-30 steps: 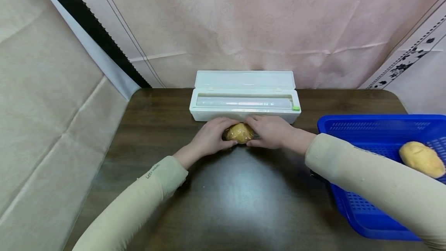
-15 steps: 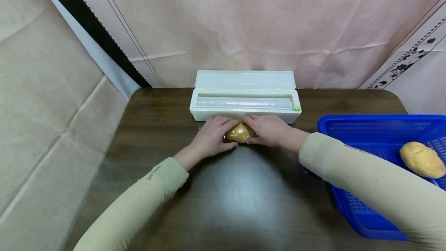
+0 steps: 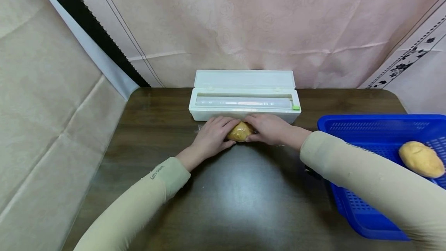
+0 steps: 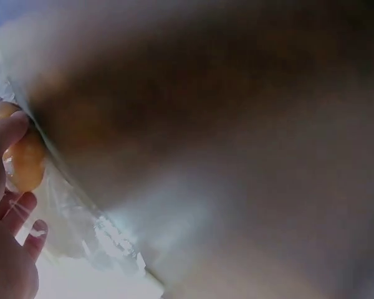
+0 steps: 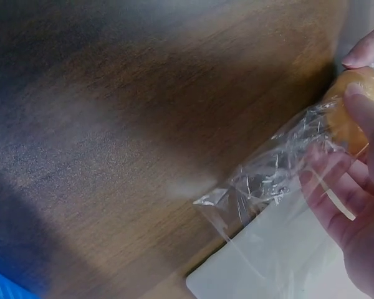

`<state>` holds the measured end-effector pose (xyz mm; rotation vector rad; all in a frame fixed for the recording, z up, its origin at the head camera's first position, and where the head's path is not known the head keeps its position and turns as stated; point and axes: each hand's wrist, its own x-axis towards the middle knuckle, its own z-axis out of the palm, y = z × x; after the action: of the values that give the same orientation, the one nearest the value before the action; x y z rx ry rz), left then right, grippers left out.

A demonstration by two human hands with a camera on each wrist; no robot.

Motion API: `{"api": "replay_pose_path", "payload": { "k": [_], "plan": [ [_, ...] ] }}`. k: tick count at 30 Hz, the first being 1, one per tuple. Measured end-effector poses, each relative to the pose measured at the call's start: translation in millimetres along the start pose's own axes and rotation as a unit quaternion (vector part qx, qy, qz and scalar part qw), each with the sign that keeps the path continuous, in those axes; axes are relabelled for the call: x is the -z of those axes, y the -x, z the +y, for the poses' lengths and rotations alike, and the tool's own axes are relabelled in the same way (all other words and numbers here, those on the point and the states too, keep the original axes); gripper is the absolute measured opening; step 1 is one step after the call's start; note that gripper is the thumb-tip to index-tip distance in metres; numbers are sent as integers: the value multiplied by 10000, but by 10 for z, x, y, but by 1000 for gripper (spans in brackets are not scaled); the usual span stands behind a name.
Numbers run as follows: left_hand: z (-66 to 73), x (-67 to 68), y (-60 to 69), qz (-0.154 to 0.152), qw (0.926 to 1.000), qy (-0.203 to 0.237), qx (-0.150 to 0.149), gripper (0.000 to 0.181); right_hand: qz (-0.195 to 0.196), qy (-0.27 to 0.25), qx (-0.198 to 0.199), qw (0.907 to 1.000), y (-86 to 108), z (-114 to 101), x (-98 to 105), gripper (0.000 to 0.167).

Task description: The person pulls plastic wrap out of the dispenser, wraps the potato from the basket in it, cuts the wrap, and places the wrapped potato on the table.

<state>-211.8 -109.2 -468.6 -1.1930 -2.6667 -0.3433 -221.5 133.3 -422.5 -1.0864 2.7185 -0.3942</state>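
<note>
Both hands are around a golden bread roll (image 3: 240,132) wrapped in clear cling film (image 5: 268,168). My left hand (image 3: 211,136) grips its left side, thumb toward me and fingers on the far side. On the opposite side, my right hand (image 3: 267,129) holds the roll between thumb and fingers. Loose film spreads out past the right fingers in the right wrist view, and film also trails below the roll (image 4: 26,163) in the left wrist view. The roll's ends are partly hidden by the hands.
Just behind the hands stands a white cling film dispenser (image 3: 209,116), lid up, with a film roll (image 3: 244,102) inside and a green slider (image 3: 295,108). At right, a blue basket (image 3: 379,118) holds another bread roll (image 3: 421,159). All rests on a dark wooden table (image 3: 223,208).
Both hands stay around the bread roll and shift only slightly. Loose film now shows beside the left hand. The right forearm has moved a little to the left.
</note>
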Motion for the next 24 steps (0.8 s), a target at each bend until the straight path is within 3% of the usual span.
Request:
{"api": "replay_pose_path", "payload": {
  "k": [9,13,18,24],
  "plan": [
    [-45,58,-53,-348,9990,243,103,66,-106,-87,-71,9999,-15,-32,25,51],
    [-59,73,-70,-460,9983,343,141,65,-124,222,-106,9996,-1,-49,11,55],
    [-74,103,-109,-670,9956,580,299,63,99,688,133,9975,18,-59,-18,62],
    [-96,105,-115,-745,9944,681,302,64,155,730,120,9971,-17,-69,-35,53]
  ]
}}
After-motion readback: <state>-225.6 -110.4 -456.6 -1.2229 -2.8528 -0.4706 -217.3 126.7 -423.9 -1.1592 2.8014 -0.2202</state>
